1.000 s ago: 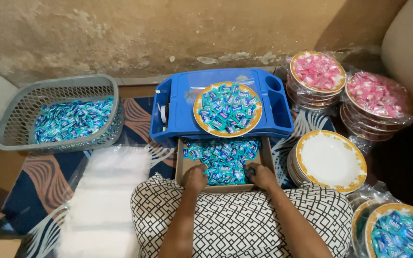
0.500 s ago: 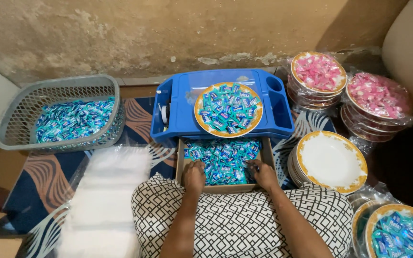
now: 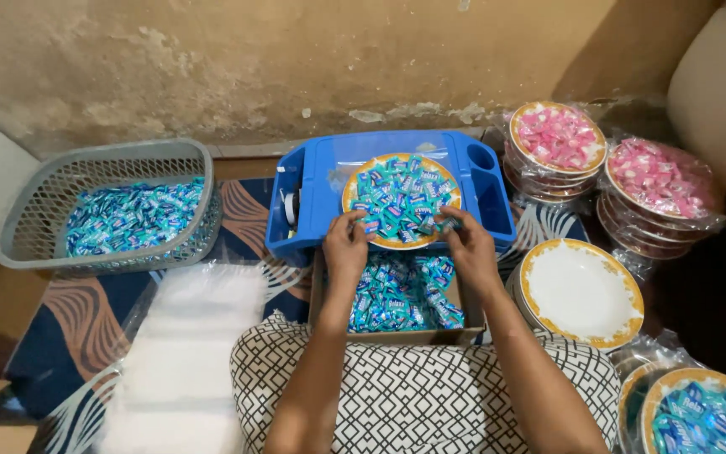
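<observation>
My left hand (image 3: pixel 344 245) and my right hand (image 3: pixel 469 244) reach over the near rim of a gold-rimmed plate (image 3: pixel 361 180) heaped with blue-wrapped candies (image 3: pixel 401 195). The fingertips of each hand pinch a few candies at the plate's near edge. The plate rests in a blue plastic tray (image 3: pixel 313 181). Just below my hands, an open cardboard box (image 3: pixel 397 338) holds more blue candies (image 3: pixel 401 294). My forearms cross a black-and-white patterned cushion (image 3: pixel 405 395) on my lap.
A grey mesh basket (image 3: pixel 39 202) of blue candies sits at the left, clear plastic bags (image 3: pixel 182 353) below it. At the right are an empty stack of plates (image 3: pixel 581 290), wrapped plates of pink candies (image 3: pixel 556 139) (image 3: pixel 657 181), and a plate of blue candies (image 3: pixel 699 416).
Both hands have lifted out of the cardboard box and moved forward to the near edge of the candy plate on the blue tray.
</observation>
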